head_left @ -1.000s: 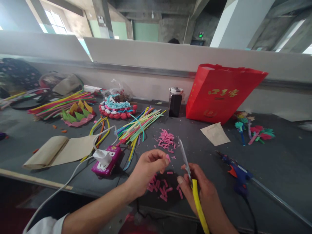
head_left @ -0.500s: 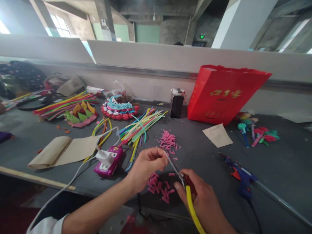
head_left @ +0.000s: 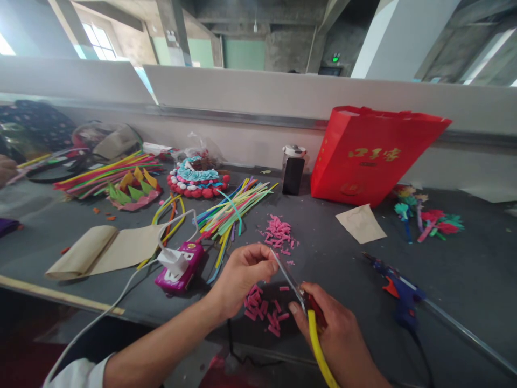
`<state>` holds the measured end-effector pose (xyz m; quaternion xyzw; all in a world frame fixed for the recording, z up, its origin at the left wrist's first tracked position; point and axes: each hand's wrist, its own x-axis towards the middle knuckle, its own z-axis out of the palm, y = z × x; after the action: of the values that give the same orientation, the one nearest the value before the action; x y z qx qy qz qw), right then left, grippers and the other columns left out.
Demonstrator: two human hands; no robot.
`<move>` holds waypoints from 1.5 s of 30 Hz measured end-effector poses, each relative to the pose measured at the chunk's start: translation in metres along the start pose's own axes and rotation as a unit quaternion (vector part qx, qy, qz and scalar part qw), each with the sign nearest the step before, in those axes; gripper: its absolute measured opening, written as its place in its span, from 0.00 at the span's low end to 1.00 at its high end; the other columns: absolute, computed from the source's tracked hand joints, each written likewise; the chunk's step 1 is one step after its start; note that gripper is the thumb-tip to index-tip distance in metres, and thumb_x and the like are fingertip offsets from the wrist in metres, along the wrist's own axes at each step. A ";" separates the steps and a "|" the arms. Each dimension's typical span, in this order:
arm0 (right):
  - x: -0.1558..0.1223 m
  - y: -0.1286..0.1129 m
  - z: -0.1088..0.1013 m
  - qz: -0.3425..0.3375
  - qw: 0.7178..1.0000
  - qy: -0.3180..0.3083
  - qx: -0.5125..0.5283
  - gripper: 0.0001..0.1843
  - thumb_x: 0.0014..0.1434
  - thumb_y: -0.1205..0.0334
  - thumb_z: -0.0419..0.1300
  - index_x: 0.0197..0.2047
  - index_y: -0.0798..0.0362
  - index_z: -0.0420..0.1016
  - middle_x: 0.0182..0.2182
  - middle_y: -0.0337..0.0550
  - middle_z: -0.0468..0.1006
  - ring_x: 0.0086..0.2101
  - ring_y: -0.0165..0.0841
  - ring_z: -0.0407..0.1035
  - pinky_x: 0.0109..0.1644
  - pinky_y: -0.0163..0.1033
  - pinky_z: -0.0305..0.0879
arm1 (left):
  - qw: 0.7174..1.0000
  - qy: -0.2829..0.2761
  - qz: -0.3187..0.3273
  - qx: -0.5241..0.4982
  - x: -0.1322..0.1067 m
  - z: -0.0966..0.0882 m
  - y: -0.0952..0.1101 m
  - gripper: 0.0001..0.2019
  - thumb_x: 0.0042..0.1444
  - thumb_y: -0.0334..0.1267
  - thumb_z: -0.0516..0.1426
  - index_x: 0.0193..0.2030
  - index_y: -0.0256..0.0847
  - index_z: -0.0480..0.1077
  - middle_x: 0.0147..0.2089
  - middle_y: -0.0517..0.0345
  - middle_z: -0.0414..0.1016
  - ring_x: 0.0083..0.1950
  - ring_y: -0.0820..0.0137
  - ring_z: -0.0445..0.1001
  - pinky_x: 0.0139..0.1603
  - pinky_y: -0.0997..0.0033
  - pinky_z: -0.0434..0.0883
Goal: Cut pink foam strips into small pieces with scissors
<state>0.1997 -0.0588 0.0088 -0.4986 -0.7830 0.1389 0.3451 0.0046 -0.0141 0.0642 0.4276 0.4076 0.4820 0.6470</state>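
My right hand (head_left: 335,334) grips scissors (head_left: 297,291) with yellow and red handles, the blades pointing up-left toward my left fingers. My left hand (head_left: 242,277) pinches a small pink piece at its fingertips, right at the blade tips; the piece is mostly hidden. Several short pink cut pieces (head_left: 264,310) lie on the dark table (head_left: 323,253) under my hands. A second heap of pink bits (head_left: 278,234) lies just beyond.
A bundle of coloured strips (head_left: 232,207), a purple power strip with a white plug (head_left: 177,264), a blue glue gun (head_left: 398,291), a red bag (head_left: 375,153), a dark bottle (head_left: 291,170), brown paper (head_left: 103,248) and foam flower pieces (head_left: 196,178) lie around.
The scissors swung down from upright to meet my left fingertips between one second and half a second ago. Since then almost nothing has moved.
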 end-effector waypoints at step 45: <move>0.003 -0.003 -0.002 -0.026 0.999 0.010 -0.027 0.08 0.63 0.56 0.57 0.43 0.49 0.69 0.31 0.38 0.79 0.28 0.31 0.75 0.32 0.33 0.70 | 1.000 -0.012 0.019 -0.019 0.001 -0.006 0.002 0.05 0.45 0.33 0.65 0.26 0.36 0.73 0.24 0.62 0.69 0.24 0.78 0.62 0.28 0.76 0.61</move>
<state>0.1980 -0.0577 0.0131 -0.4890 -0.7956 0.1036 0.3423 -0.0011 -0.0118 0.0639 0.4281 0.3826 0.4969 0.6507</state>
